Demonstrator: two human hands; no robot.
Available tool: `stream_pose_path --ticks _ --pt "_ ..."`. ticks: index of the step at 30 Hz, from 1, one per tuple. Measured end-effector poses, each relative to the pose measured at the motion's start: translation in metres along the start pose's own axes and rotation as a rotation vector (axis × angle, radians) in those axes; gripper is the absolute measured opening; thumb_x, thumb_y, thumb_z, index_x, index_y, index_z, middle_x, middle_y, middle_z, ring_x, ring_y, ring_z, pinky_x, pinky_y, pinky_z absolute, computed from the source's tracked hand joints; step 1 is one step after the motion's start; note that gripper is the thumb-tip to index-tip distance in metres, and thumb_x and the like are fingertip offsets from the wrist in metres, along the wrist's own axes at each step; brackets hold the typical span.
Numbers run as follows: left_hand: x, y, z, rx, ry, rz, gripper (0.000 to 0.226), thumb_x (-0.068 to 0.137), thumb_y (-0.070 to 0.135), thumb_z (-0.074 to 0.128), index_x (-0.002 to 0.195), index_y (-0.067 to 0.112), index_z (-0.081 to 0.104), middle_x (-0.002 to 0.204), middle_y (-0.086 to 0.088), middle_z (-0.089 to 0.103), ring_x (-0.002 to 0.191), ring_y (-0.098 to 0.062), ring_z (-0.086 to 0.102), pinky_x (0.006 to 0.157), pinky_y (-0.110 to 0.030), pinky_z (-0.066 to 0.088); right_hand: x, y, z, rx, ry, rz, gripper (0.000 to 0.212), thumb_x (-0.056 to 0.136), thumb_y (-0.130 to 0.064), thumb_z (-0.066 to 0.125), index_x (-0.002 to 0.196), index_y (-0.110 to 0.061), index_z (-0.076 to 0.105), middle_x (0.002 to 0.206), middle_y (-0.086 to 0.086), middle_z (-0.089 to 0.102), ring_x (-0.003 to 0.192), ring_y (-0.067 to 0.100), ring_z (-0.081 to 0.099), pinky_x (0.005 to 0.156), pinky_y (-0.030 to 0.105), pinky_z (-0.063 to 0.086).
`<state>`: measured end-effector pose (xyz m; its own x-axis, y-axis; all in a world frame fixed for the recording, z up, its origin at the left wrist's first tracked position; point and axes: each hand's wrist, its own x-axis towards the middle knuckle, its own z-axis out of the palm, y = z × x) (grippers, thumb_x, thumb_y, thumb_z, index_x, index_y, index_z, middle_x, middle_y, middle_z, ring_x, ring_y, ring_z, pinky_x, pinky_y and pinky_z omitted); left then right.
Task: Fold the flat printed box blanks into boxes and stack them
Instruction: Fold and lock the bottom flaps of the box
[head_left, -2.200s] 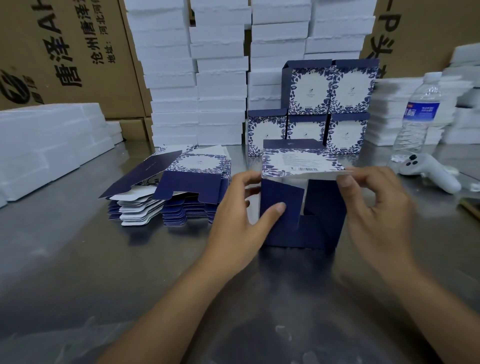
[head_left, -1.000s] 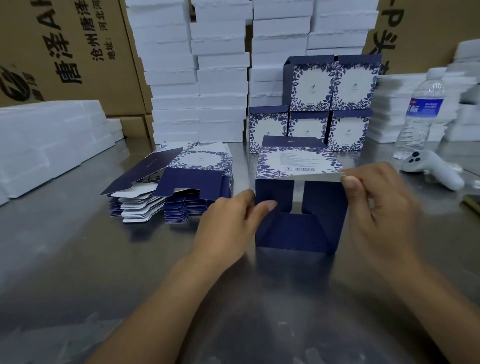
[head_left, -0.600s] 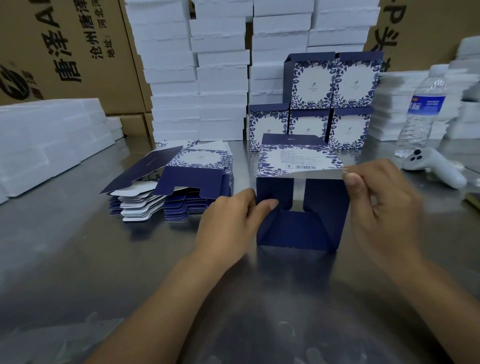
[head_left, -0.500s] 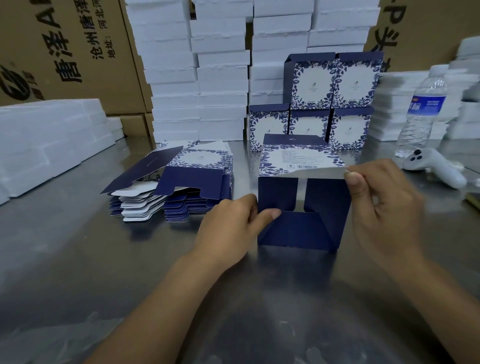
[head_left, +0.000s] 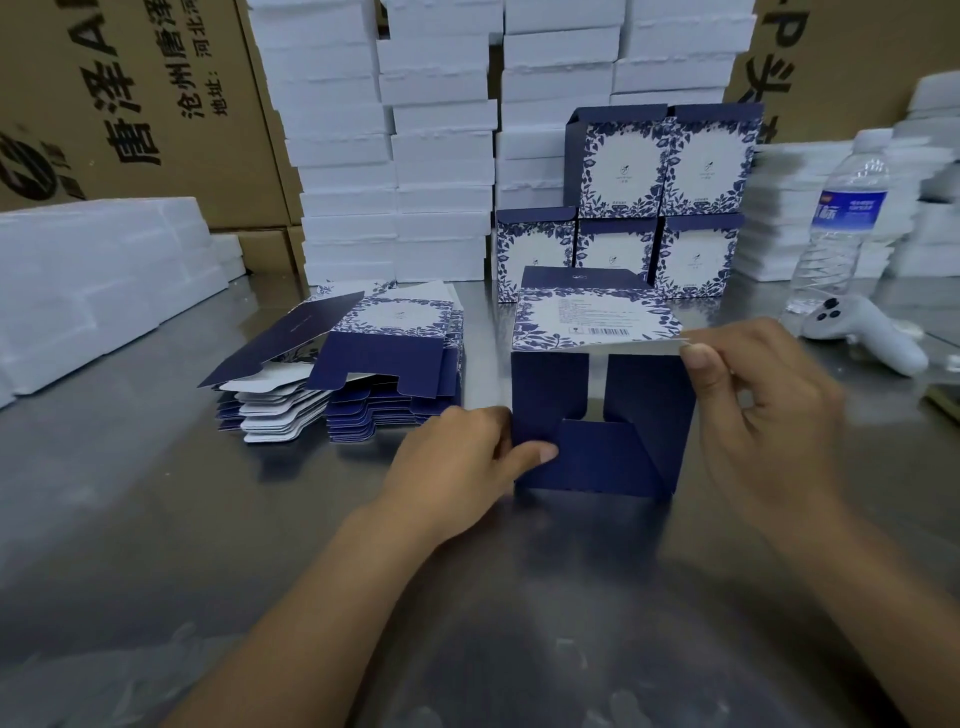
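Note:
A half-folded navy box (head_left: 597, 395) with a white floral panel lies on its side on the steel table, its flapped end facing me. My left hand (head_left: 462, 462) grips its lower left corner, thumb pressed on the bottom flap. My right hand (head_left: 753, 410) pinches the near right edge of the printed top panel. A pile of flat printed blanks (head_left: 358, 374) lies to the left. Several finished boxes (head_left: 660, 208) stand stacked in two rows behind.
Tall stacks of white foam boxes (head_left: 436, 145) line the back, with more foam (head_left: 93, 280) at left and right. A water bottle (head_left: 841, 223) and a white controller (head_left: 867, 332) sit at the right. Brown cartons (head_left: 119, 104) form the backdrop.
My left thumb has slid down from the box's left side flap to the bottom flap, which has folded up further. The right hand has stayed pinching the top panel's edge.

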<state>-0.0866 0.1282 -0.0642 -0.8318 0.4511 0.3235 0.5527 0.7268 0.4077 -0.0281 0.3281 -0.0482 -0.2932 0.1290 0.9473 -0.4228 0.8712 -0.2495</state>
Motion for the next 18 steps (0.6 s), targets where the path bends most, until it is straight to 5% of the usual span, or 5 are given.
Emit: stream_pose_path --ticks 5,13,18 --pt "-0.0003 -0.0002 0.0045 0.031 -0.012 0.027 0.036 0.094 0.050 0.045 0.082 0.016 0.051 0.059 0.005 0.043 0.066 -0.024 0.047 0.058 -0.034 0.033 -0.0002 0.0002 -0.0001 0.013 0.001 0.001 0.034 0.096 -0.022 0.045 0.085 0.000 0.068 0.080 -0.001 0.050 0.071 -0.001 0.037 0.071 0.000 0.031" --pt "0.0013 -0.0027 0.0004 0.014 -0.095 -0.004 0.039 0.089 0.054 0.053 0.070 0.020 0.045 0.065 0.006 0.051 0.068 -0.020 0.054 0.058 -0.033 0.037 0.0008 -0.0006 -0.0006 0.019 -0.010 0.015 0.033 0.096 -0.021 0.045 0.084 0.000 0.068 0.079 0.000 0.050 0.071 -0.001 0.037 0.070 0.000 0.030" --pt "0.0003 -0.0030 0.0015 0.014 -0.115 0.031 0.033 0.090 0.047 0.056 0.081 0.014 0.055 0.074 0.001 0.062 0.074 -0.023 0.057 0.064 -0.036 0.045 0.0004 0.0007 -0.0002 0.035 -0.016 0.030 0.035 0.097 -0.023 0.044 0.085 -0.001 0.068 0.080 0.000 0.050 0.071 0.001 0.038 0.068 0.001 0.032"
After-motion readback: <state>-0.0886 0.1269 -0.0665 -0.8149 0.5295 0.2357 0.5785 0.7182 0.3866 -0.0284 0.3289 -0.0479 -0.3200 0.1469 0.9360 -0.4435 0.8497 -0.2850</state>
